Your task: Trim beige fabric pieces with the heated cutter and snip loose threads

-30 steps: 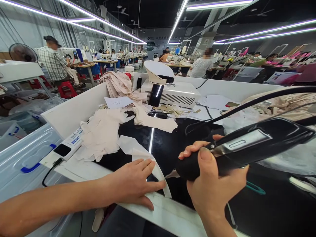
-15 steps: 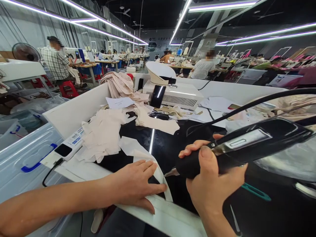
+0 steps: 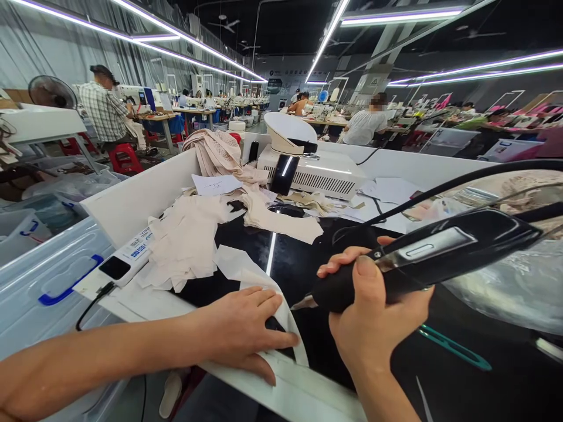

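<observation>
My left hand (image 3: 246,328) lies with fingers spread on a curved cream fabric piece (image 3: 250,271), near the front edge of the black work surface (image 3: 325,357). In my right hand (image 3: 373,316) is a black corded hand tool (image 3: 433,252) with a pointed metal tip (image 3: 304,302); my fingers wrap round its front end. The tip sits at the fabric's right edge, just beyond my left fingertips. Whether it touches the cloth, I cannot tell. A teal slotted tool (image 3: 455,347) and a thin metal point (image 3: 423,398) lie by my right wrist.
Cream fabric pieces (image 3: 187,240) are heaped at left beside a white device with a dark display (image 3: 115,268). A phone (image 3: 285,174) leans on a vented white box (image 3: 323,176) at the back. Clear plastic (image 3: 505,299) lies at right. White panels (image 3: 132,193) border the table.
The hand tool's tip has moved slightly away from me along the fabric edge, and its rear has shifted left. My left hand stays on the fabric. The whole view has shifted a little.
</observation>
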The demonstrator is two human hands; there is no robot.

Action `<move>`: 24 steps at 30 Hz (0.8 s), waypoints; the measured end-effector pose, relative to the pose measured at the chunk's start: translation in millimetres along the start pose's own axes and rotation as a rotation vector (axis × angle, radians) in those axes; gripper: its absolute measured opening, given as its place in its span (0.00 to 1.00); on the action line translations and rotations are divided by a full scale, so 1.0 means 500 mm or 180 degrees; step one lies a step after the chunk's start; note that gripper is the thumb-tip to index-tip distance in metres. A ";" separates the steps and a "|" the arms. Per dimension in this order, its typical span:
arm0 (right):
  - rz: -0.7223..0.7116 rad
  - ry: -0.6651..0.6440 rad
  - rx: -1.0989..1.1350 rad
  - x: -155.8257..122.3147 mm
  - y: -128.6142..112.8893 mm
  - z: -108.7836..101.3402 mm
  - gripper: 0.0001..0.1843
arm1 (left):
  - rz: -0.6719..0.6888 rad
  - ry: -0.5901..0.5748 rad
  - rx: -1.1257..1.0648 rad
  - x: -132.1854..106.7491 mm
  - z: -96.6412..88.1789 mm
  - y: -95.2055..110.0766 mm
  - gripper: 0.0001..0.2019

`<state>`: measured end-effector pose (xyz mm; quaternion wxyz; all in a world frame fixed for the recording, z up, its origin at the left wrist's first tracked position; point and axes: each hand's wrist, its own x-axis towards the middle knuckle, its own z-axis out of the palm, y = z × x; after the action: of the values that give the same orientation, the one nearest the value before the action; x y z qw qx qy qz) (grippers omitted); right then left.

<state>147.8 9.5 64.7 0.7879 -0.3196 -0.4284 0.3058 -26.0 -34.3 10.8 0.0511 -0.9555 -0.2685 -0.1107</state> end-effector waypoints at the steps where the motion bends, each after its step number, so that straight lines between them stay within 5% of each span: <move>1: 0.0014 -0.0027 -0.0019 0.000 0.002 0.000 0.21 | 0.0006 -0.0001 -0.0017 0.001 -0.002 0.000 0.34; 24: 0.0068 -0.0094 -0.0318 -0.032 -0.010 -0.010 0.28 | 0.0128 0.0030 -0.0584 -0.014 -0.015 -0.022 0.28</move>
<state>146.1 -6.7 58.7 0.7613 -0.3585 -0.4513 0.2972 -39.0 -29.6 16.7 -0.0332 -0.9609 -0.2377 -0.1383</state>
